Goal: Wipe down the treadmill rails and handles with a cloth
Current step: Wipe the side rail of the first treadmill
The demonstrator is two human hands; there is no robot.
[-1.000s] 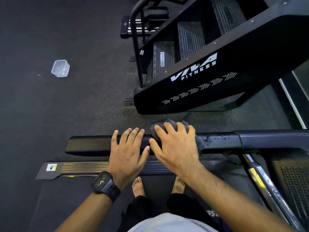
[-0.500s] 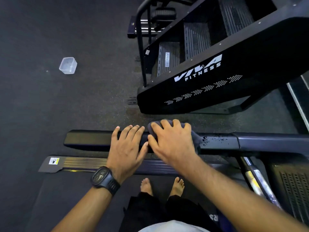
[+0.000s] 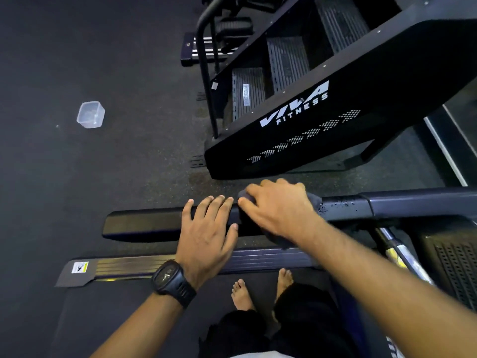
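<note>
From the head camera, looking down: a black padded handrail point(image 3: 144, 224) ran across the middle of the view. The left hand point(image 3: 206, 236) lay flat on top of the handrail with its fingers straight and close together, holding nothing; a black watch point(image 3: 171, 280) sat on that wrist. Just to the right of it on the handrail, the right hand point(image 3: 276, 208) was curled over a dark grey cloth point(image 3: 313, 198), gripping it against the handrail (the hand was somewhat blurred). The cloth showed at the fingertips, past the back of the hand, and hanging below the handrail on the near side. Further right on the handrail lay small wet droplets point(image 3: 340, 202). Below the handrail ran the ribbed side rail point(image 3: 124, 267), and nearer than that stood two bare feet point(image 3: 240, 293). Beyond the handrail stood a black stair machine point(image 3: 335, 112) lettered VIVA FITNESS. Far to the left beyond the handrail, a clear plastic tub point(image 3: 90, 115) sat on the dark floor point(image 3: 77, 177).
</note>
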